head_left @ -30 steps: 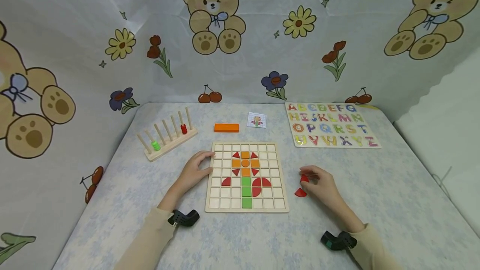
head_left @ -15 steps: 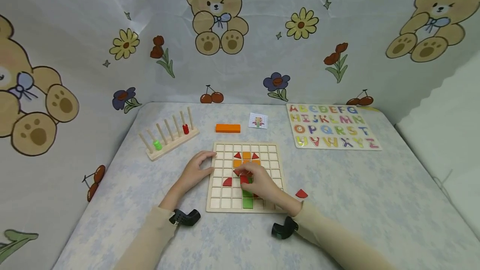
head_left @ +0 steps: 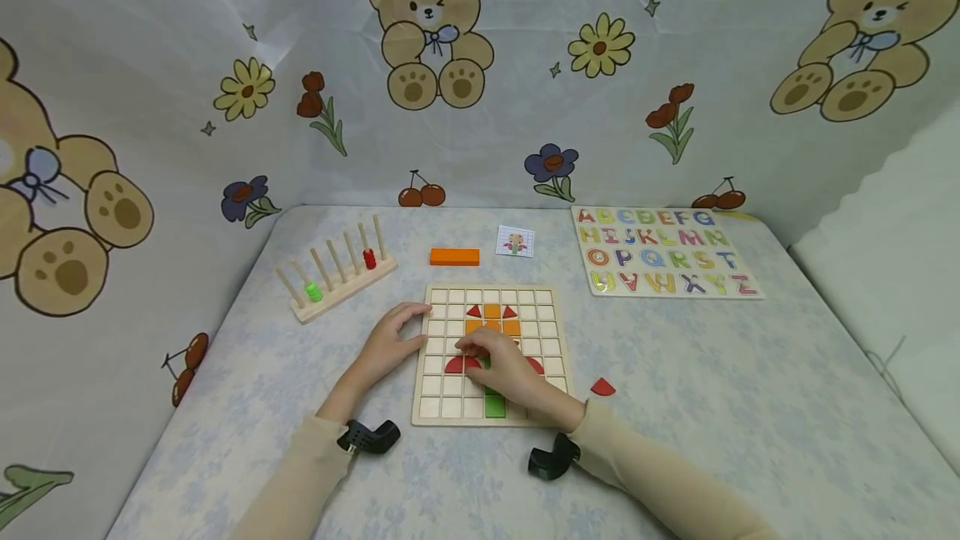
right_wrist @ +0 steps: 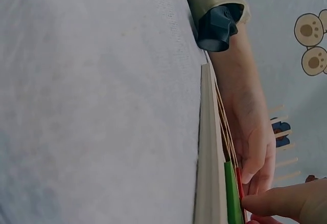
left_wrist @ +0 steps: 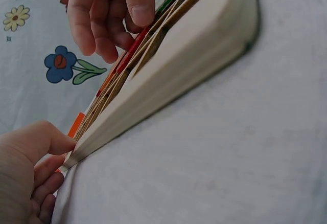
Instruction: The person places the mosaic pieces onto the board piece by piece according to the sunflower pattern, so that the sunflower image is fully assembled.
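A wooden grid board (head_left: 422, 422) lies mid-table, bearing orange and green squares and red pieces. My left hand (head_left: 387, 346) rests against its left edge, thumb and fingertips touching the frame; the left wrist view shows this thumb (left_wrist: 56, 141) on the edge. Over the board's middle is my right hand (head_left: 504, 367), its thumb tip at a red quarter-circle piece (head_left: 468, 362) beside another red quarter-circle (head_left: 453, 366). In the left wrist view the right thumb (left_wrist: 140, 9) touches red. The right hand hides several pieces. A loose red quarter-circle (head_left: 603, 387) lies right of the board.
Behind the board are an orange block (head_left: 454, 257) and a small pattern card (head_left: 515, 242). A peg rack (head_left: 341, 282) with green and red rings stands back left. An alphabet board (head_left: 667, 252) lies back right. A patterned cloth (head_left: 315, 148) hangs behind the table.
My right hand has moved left from the table beside the board, carrying a red quarter-circle, which now sits next to the left red one. The left hand stays at the board's edge.
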Available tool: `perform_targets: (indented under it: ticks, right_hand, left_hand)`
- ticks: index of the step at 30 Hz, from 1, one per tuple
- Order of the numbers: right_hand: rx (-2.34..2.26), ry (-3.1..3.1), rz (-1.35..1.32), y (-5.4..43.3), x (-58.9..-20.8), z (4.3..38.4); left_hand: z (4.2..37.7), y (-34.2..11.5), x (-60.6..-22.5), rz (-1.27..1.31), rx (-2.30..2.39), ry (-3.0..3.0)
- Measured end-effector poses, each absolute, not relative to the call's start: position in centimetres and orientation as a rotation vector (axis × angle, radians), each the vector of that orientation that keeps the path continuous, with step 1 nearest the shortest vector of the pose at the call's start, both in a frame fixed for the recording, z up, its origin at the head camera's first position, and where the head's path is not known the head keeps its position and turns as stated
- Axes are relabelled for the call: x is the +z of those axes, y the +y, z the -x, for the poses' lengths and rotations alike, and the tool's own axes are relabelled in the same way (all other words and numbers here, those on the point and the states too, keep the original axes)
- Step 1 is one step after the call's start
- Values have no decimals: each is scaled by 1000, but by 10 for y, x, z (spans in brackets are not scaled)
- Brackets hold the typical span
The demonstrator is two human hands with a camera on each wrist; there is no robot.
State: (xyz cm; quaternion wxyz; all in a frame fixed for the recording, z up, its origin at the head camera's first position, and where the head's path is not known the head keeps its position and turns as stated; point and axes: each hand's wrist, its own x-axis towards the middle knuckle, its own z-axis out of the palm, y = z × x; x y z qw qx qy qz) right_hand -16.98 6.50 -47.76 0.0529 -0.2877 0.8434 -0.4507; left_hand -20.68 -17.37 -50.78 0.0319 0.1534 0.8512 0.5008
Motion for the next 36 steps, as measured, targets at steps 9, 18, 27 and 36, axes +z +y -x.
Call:
perform_targets:
  ticks: [9,18,27,36]
  right_hand:
    - [-1462,2577,792,97,-472,161]
    - [-1358,2738,590,185,-474,137]
    - [-1220,2772,707,243,-479,124]
    - [-1330,2702,734,244,-483,125]
  left_hand:
    - [206,-172,-505,-470,1543,2600]
    - [207,-173,-509,-450,1555,2594]
    - [206,-177,-509,-411,1536,2614]
    - [207,-174,-509,-435,1557,2592]
